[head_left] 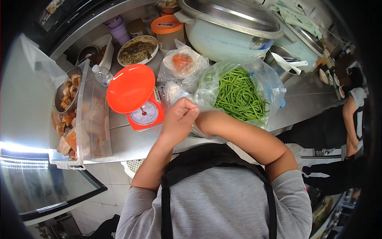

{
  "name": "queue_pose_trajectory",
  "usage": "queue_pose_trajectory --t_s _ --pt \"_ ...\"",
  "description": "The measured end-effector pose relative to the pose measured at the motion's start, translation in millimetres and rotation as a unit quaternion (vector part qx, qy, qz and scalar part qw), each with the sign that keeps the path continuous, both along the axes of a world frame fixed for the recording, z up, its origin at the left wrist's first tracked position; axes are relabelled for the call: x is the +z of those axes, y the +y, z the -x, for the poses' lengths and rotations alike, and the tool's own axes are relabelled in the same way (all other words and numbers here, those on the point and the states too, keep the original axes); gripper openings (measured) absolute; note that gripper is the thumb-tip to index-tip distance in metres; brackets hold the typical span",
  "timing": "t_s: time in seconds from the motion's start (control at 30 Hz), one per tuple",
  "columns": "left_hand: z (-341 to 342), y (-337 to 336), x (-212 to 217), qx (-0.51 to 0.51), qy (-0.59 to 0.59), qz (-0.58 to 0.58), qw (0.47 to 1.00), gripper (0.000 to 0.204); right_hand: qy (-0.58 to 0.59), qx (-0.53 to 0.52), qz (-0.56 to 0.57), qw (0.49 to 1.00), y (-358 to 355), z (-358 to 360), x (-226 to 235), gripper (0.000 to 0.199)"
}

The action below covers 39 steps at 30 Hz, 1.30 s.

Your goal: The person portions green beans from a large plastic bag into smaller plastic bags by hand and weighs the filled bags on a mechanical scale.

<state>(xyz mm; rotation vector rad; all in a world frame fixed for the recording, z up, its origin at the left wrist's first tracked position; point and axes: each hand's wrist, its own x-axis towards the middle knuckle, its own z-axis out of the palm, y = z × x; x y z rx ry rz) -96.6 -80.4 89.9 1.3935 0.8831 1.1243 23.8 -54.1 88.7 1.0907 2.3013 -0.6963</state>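
While the beans (240, 95) lie right of and beyond both hands, in an open bag (208, 87), their heap runs longest away from the body. Right hand (204, 122) nearer, fingers hidden, hold unclear. Left hand (180, 120) curled nearly closed; contents unclear. Far left: bin (95, 137) of meat (65, 140).

A steel counter (306, 95) bears, left to right, a clear tub (95, 139) of meat (70, 140), a bottle (102, 75), a red scale (137, 97), a bag (208, 83) of green beans (240, 93) and a metal pot (274, 71), with a jar (170, 40) and a covered vat (225, 38) behind.
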Motion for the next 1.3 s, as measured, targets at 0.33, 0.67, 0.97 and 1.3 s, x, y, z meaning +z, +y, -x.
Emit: queue_pose_trajectory --t_s 0.33,0.67,0.97,1.3 --pt "28.9 9.9 0.9 0.066 -0.077 0.133 0.986 0.006 0.326 -0.011 -0.087 0.941 -7.7 -30.3 76.9 0.045" --pt "24.2 -6.0 -2.0 0.017 -0.098 0.111 0.989 0.016 0.162 -0.137 -0.181 0.960 -1.1 -21.5 5.1 0.020" --pt "90.4 -50.7 -44.6 -0.010 -0.013 0.196 0.980 0.023 0.508 -0.265 -0.149 0.806 52.0 -15.5 101.8 0.023" --pt "119.9 -72.6 -49.1 -0.012 0.007 0.238 0.971 0.024 0.626 -0.398 0.096 0.664 113.6 104.5 46.0 0.017"
